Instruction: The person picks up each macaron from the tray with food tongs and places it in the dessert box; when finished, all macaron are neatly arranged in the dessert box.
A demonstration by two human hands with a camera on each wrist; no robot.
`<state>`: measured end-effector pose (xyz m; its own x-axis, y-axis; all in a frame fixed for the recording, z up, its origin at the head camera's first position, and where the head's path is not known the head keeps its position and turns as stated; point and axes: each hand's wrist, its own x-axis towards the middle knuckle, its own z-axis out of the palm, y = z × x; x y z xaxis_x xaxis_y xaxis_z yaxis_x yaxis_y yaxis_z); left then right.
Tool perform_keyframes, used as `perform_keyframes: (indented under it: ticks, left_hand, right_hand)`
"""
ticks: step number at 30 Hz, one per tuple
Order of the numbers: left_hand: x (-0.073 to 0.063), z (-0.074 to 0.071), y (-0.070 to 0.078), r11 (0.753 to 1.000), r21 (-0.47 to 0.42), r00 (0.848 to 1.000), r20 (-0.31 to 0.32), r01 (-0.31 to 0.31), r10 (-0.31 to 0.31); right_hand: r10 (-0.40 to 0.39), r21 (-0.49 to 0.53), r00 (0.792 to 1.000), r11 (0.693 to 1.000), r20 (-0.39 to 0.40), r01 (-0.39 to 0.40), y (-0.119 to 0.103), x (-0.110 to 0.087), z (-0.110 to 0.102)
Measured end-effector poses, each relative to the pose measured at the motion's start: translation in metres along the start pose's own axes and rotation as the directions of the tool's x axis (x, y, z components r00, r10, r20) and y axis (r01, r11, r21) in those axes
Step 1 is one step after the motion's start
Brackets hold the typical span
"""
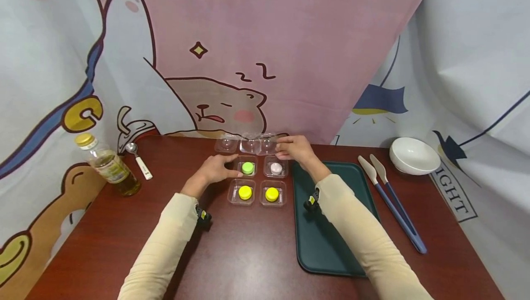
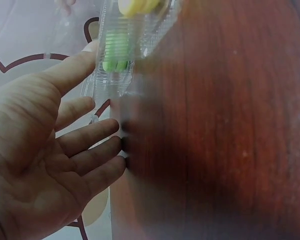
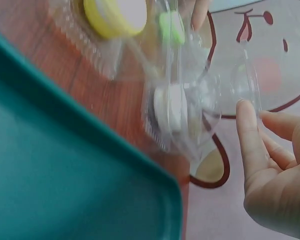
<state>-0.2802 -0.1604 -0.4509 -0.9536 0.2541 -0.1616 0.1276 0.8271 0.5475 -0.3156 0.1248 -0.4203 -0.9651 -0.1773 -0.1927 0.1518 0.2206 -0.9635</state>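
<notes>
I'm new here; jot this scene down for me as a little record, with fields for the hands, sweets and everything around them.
Left hand: fingers fairly straight, at the green macaron's box
Right hand: pinching a clear lid behind the pale macaron's box
Boxes: four, clear, in two rows
Back row: green macaron, pale macaron
Front row: two yellow macarons, one per box
Right side: tray, tongs, bowl
Left side: bottle, spoon
</notes>
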Motion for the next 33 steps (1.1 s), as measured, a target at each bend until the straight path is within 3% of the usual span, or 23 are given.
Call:
perform_keyframes:
  ticks: [11, 21, 27, 33]
  left_hand:
    - [0.0, -0.001, 0.004, 0.999, 0.008, 0.999, 0.001, -0.036, 0.036]
    - [-0.003, -0.006, 0.001, 0.998, -0.034, 0.999, -0.003, -0.048, 0.048]
    - [-0.012, -0.006, 0.001, 0.996, -0.066, 0.989, -0.137, -0.067, 0.058]
    - [-0.009, -0.01, 0.022, 0.987, -0.149, 0.965, -0.26, -0.066, 0.025]
  right_hand:
    - [-0.012, -0.024, 0.998, 1.0, 0.064, 0.013, -0.002, -0.007, 0.022]
    - [-0.021, -0.021, 0.999, 1.0, 0.03, 0.022, -0.004, -0.014, 0.034]
    - [-0.038, -0.046, 0.999, 0.998, -0.012, 0.038, 0.004, -0.017, 0.042]
    - [-0.112, -0.117, 0.988, 0.988, -0.105, 0.099, 0.004, -0.015, 0.045]
